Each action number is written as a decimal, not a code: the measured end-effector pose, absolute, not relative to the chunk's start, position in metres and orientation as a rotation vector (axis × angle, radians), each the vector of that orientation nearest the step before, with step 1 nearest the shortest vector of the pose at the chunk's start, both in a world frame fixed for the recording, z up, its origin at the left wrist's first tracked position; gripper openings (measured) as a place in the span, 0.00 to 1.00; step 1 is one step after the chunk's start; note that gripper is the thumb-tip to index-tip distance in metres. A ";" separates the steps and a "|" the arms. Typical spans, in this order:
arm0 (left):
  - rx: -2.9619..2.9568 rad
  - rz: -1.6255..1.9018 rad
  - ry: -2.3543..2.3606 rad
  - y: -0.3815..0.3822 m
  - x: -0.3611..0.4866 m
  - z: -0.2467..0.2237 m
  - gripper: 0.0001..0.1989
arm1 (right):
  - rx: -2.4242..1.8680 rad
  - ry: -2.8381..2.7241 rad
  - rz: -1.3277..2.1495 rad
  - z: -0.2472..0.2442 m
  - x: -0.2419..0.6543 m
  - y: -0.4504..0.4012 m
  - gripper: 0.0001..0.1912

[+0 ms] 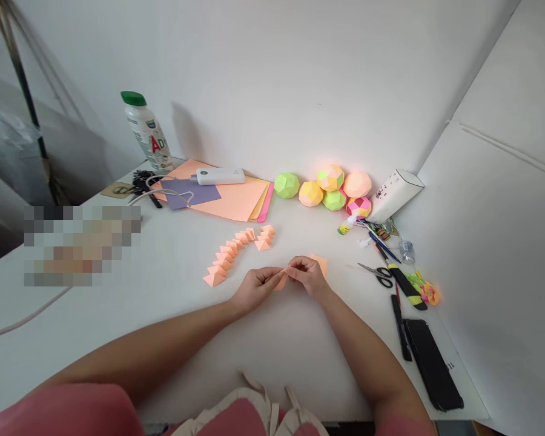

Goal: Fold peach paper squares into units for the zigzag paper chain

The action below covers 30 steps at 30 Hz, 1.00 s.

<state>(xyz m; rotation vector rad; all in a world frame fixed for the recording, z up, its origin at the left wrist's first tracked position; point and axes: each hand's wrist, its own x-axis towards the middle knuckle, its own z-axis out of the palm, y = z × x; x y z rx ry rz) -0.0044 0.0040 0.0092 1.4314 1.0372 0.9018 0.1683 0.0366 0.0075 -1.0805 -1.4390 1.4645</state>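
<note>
Close together above the white table, my left hand point(257, 288) and my right hand point(309, 276) pinch a small piece of peach paper point(280, 282) between thumbs and fingers. Most of that piece is hidden by the fingers. Another flat peach paper point(321, 263) lies on the table, partly covered by my right hand. To the left of the hands, several folded peach paper pieces point(224, 259) stand in a curved row. A shorter row of folded pieces point(264, 238) sits beside its upper end.
Paper balls point(286, 185) line the wall. Coloured sheets point(236, 200) lie under a white power bank point(221, 176), near a bottle point(149, 133). On the right are a glue bottle point(347, 224), scissors point(381, 274), a utility knife point(407, 286) and a black phone point(431, 363). A blurred patch point(82, 245) is at left.
</note>
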 end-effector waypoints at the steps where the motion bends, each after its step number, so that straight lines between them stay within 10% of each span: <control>1: 1.434 0.903 1.040 0.004 -0.004 0.009 0.21 | -1.083 -1.441 1.462 0.007 0.168 0.037 0.11; 30: 1.445 0.934 1.027 0.003 -0.004 0.008 0.22 | -1.040 -1.471 1.505 0.010 0.169 0.037 0.09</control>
